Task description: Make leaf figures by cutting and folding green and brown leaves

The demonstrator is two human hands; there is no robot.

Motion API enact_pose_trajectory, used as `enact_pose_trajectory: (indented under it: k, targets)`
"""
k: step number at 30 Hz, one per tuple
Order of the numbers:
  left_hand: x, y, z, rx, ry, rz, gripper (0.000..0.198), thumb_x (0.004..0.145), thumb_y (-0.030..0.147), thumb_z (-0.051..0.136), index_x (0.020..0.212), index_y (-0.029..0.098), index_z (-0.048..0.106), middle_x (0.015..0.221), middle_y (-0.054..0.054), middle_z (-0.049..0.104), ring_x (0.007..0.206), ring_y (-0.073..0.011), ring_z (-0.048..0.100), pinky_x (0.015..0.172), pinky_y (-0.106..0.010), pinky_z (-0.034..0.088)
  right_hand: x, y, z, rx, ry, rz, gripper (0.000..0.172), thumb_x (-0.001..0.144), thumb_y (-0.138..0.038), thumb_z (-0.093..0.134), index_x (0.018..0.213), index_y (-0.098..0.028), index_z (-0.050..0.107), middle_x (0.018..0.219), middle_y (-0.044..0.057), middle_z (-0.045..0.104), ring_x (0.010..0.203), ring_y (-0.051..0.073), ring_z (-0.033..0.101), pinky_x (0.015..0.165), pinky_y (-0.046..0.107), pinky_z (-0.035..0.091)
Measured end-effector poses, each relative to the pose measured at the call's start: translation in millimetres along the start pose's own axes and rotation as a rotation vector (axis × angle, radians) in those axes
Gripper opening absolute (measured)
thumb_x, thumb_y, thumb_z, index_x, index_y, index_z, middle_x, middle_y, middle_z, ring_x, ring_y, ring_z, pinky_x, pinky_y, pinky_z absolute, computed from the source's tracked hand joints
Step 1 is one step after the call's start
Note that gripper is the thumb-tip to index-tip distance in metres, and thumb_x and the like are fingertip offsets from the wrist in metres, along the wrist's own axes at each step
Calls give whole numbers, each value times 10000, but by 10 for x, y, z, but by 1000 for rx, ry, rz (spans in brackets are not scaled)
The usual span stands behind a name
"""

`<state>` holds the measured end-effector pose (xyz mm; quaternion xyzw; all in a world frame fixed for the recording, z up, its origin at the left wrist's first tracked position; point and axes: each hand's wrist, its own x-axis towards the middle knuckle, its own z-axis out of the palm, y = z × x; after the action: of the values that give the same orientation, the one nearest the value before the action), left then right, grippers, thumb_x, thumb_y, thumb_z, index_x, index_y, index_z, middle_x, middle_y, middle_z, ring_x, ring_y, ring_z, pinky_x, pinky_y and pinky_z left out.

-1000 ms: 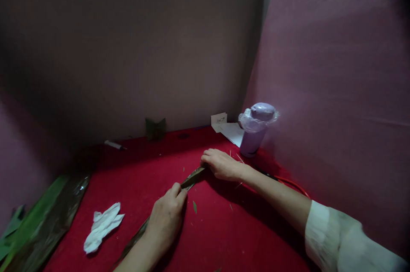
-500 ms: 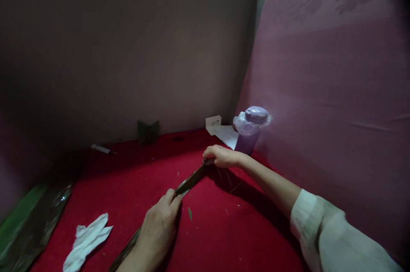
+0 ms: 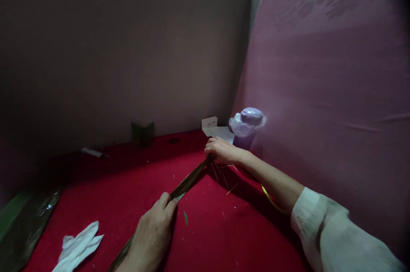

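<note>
A long narrow dark-green leaf strip (image 3: 189,181) lies stretched across the red cloth table (image 3: 134,186). My left hand (image 3: 152,234) presses and pinches the strip near its middle, fingers closed on it. My right hand (image 3: 221,150) grips the strip's far end, fingers curled round it, close to a lilac cup (image 3: 246,129). The strip runs taut between both hands. Its near end passes under my left wrist and out of sight.
The lilac cup has a plastic-wrapped lid and stands in the far right corner beside white paper cards (image 3: 215,128). A crumpled white tissue (image 3: 77,248) lies at the lower left. Green leaves (image 3: 22,225) lie at the left edge. A folded leaf piece (image 3: 142,132) and a small white tube (image 3: 91,152) sit by the back wall. Pink panels enclose the table.
My right hand has slid farther along the strip toward the cup, drawing it longer and tauter. My left hand has stayed on the strip. The view has shifted slightly right.
</note>
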<state>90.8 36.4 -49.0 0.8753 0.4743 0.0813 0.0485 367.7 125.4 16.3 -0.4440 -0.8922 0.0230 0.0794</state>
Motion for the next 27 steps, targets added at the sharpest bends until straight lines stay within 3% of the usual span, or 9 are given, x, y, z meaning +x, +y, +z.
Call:
enact_pose_trajectory:
  k: [5, 10, 14, 17, 22, 27]
  targets:
    - [7, -11, 16, -26, -4, -6, 376, 805, -12, 328, 998, 187, 583, 921, -53, 551, 737, -173, 586, 624, -284, 456, -32, 18, -97, -70, 3, 25, 167, 700, -46, 569, 672, -197, 634, 778, 23, 646, 941, 201, 489, 770, 295, 296]
    - [-7, -12, 7, -50, 0, -13, 374, 814, -3, 324, 1008, 192, 578, 926, -54, 547, 727, -174, 582, 613, -288, 454, -124, -43, -17, -120, -26, 94, 240, 697, -93, 593, 885, -235, 639, 817, 14, 661, 785, 179, 556, 604, 248, 315]
    - [-3, -19, 20, -54, -6, -4, 375, 814, -3, 321, 1007, 189, 579, 927, -55, 544, 716, -171, 577, 616, -290, 451, -169, -24, -5, -193, 16, 148, 159, 735, -93, 566, 791, -216, 649, 809, 25, 651, 779, 178, 561, 579, 250, 307]
    - [0, -30, 30, -65, -12, -5, 393, 807, -15, 317, 1020, 189, 576, 931, -56, 544, 716, -168, 580, 621, -288, 452, -135, -8, -52, -246, 77, 158, 161, 735, -74, 564, 744, -210, 649, 802, 36, 642, 818, 193, 542, 627, 270, 320]
    - [5, -44, 32, -71, -4, -7, 388, 802, -15, 325, 1009, 196, 577, 924, -54, 545, 726, -169, 580, 618, -281, 445, -66, -151, -115, -308, 253, 201, 182, 803, -71, 485, 728, -142, 636, 877, 140, 611, 896, 261, 481, 737, 367, 324]
    - [12, -8, 3, -64, -15, -14, 378, 787, -21, 332, 982, 193, 575, 930, -56, 545, 716, -171, 578, 610, -281, 437, -162, -363, -116, -228, 477, 255, 196, 771, -24, 455, 815, -151, 598, 1009, 120, 569, 968, 256, 458, 794, 377, 347]
